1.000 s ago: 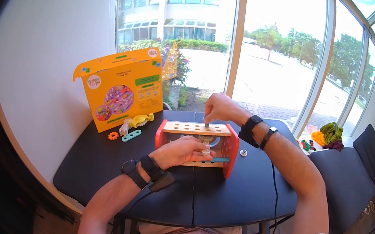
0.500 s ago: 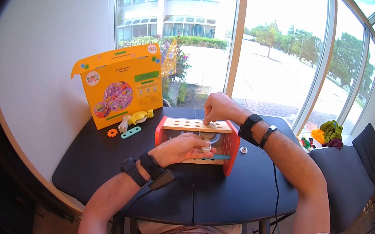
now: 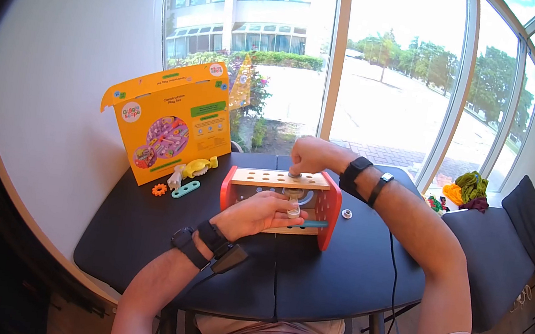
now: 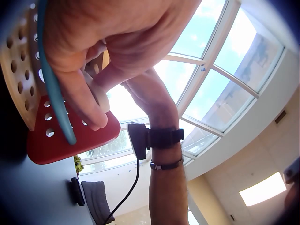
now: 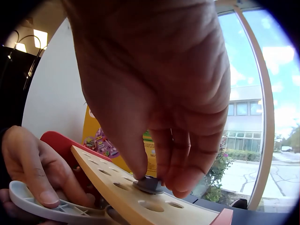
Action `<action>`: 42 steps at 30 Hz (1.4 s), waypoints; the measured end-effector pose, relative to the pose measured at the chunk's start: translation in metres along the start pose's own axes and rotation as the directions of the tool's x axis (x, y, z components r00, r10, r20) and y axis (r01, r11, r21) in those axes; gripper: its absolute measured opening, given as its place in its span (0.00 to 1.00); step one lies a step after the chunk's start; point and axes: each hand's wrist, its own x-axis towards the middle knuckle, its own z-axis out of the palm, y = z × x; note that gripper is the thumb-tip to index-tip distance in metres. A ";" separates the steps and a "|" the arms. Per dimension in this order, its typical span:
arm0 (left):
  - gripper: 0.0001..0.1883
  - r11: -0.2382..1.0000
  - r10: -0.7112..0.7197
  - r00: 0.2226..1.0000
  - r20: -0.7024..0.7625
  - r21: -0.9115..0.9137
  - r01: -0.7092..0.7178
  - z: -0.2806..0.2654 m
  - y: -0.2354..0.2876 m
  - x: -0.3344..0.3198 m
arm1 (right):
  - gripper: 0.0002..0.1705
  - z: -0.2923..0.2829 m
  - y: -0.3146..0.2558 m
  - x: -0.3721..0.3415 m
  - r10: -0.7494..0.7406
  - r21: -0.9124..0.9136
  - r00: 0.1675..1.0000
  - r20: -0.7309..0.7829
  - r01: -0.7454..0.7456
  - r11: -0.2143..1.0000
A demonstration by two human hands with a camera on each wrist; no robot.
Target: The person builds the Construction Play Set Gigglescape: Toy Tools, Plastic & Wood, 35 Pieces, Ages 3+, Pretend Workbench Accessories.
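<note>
A toy workbench (image 3: 246, 176) with a pale wooden top board and red perforated ends stands on the table. My right hand (image 3: 315, 156) is above it, fingertips pinching the hexagonal head of a grey toy bolt (image 5: 149, 184) that sits at a hole in the board. My left hand (image 3: 260, 212) reaches in below the board and holds a small cream round piece (image 3: 293, 212) between thumb and fingers. In the right wrist view, a curved pale-grey toy piece (image 5: 51, 213) lies under the left thumb. A teal bar (image 3: 316, 226) crosses the bench's front, beside the left fingers.
On the right of the table (image 3: 347, 279) lies a small whitish round part (image 3: 346, 214). An orange gear (image 3: 159, 190), a teal strip with holes (image 3: 186, 189) and a yellow toy piece (image 3: 201, 167) lie left, before a yellow box (image 3: 172, 121). A black cable (image 3: 395, 278) runs down the right.
My right hand has lowered the grey bolt, whose shaft showed above the board earlier, until its head is close to the wood. The left hand stays almost where it was.
</note>
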 end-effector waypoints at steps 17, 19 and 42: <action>0.20 1.000 0.010 1.000 -0.007 0.011 -0.010 0.002 -0.001 -0.005 | 0.39 -0.015 -0.011 0.013 0.207 -0.121 0.922 0.326 -0.176 0.977; 0.20 1.000 0.007 1.000 -0.008 0.013 -0.007 0.002 0.000 -0.005 | 0.38 -0.013 -0.011 0.012 0.257 -0.160 0.922 0.288 -0.218 0.963; 0.21 1.000 0.006 1.000 -0.001 0.017 -0.006 -0.005 -0.004 -0.002 | 0.41 -0.011 -0.017 0.014 0.279 -0.178 0.912 0.301 -0.234 0.956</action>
